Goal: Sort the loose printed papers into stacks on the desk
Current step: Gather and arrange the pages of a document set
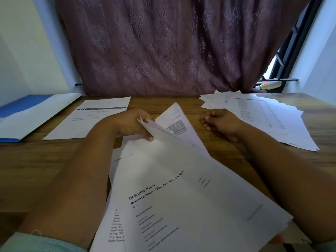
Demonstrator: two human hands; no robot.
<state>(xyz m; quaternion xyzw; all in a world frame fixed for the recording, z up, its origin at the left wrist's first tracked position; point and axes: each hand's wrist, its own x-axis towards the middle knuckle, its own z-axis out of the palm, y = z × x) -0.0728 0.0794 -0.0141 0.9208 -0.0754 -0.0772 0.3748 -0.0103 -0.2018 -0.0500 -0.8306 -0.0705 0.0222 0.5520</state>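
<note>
L hand (133, 124) pinches the top edge of a fanned bunch of printed papers (181, 188), tilted up over the wooden desk (36, 170). R hand (221, 122) hovers loosely curled, holding nothing, just beside a spread pile of sheets (269, 117) at far right. Single SRU sheet (91, 119) lies far left, next to a blue-white folder (32, 113).

Bare forearms; pale teal knit sleeve (36, 242) pushed up left arm.

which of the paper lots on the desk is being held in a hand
The fanned sheaf of papers nearest the camera, gripped by the left hand. The single sheet and the right-side stack lie untouched.
</note>
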